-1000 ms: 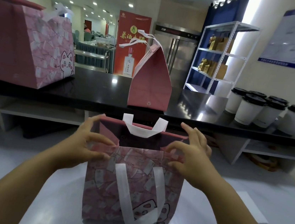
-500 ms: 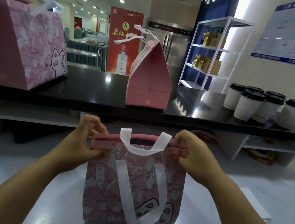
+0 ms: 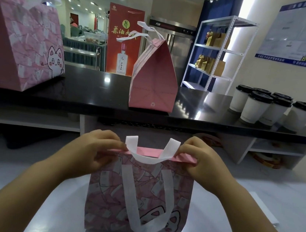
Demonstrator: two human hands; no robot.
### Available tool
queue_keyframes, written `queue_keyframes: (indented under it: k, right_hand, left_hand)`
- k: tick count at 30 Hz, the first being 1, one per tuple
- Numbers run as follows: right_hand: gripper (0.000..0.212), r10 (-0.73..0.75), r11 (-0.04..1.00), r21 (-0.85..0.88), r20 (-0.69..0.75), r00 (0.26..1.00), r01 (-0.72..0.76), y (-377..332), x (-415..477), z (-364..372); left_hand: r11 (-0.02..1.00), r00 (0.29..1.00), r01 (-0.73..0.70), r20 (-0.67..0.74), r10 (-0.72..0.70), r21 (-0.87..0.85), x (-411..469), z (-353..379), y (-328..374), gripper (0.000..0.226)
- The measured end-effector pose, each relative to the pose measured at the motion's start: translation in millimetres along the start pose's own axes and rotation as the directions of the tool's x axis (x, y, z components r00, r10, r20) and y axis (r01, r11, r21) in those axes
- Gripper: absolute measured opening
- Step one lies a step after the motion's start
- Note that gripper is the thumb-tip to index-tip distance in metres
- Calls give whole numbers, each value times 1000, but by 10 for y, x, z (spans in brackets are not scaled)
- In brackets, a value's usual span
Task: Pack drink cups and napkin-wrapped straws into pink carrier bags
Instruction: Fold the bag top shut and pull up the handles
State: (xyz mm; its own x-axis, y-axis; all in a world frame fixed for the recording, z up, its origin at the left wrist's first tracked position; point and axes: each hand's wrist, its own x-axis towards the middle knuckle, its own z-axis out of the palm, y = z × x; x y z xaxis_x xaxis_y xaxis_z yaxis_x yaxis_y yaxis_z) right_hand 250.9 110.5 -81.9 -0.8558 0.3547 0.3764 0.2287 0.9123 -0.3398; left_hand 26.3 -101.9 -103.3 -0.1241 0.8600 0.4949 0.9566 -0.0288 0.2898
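Observation:
A pink carrier bag (image 3: 108,193) with a cat print and white handles stands upright on the grey table in front of me. My left hand (image 3: 93,153) pinches the left part of its top rim. My right hand (image 3: 198,160) pinches the right part of the rim. The two sides of the mouth are pressed nearly together, so the inside is hidden. Several white cups with black lids (image 3: 255,109) stand on the black counter at the right. No straws are visible.
A closed pink bag (image 3: 154,85) stands mid-counter and a larger cat-print bag (image 3: 20,45) at the far left on the black counter (image 3: 93,93). White paper (image 3: 264,204) lies on the table to the right. A white shelf rack (image 3: 216,52) stands behind.
Both hands have slid up along the bag's mouth and drawn its two sides together; the opening that showed a second ago is now almost shut.

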Motion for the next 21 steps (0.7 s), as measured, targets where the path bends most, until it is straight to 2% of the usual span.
queue_keyframes:
  k: [3,10,12,15,17,21]
  right_hand:
    - [34,-44,998,-44,1,999,44,20,-6,12]
    - [14,-120,984,-131,23,992,122,50,-55,61]
    - [11,-101,989,-104,6,995,101,46,-54,78]
    - [10,-90,990,-118,-58,994,83,16,-14,109]
    - [22,-52,988,-145,-65,997,42,-53,32,117]
    - [36,59,973,-221,-23,998,-62,-197,96,169]
  left_hand:
    - [984,996,-94,15,93,150,36,10,21,35]
    - [963,990,-139,25,137,229,37,93,9,26]
    - [965,993,-110,-12,116,237,33,119,34,23]
    - [960,990,-66,-99,96,272,94,178,117,32]
    - [947,988,-14,-142,63,320,155,232,191,36]
    - [921,970,167,-228,-89,352,242,365,323,42]
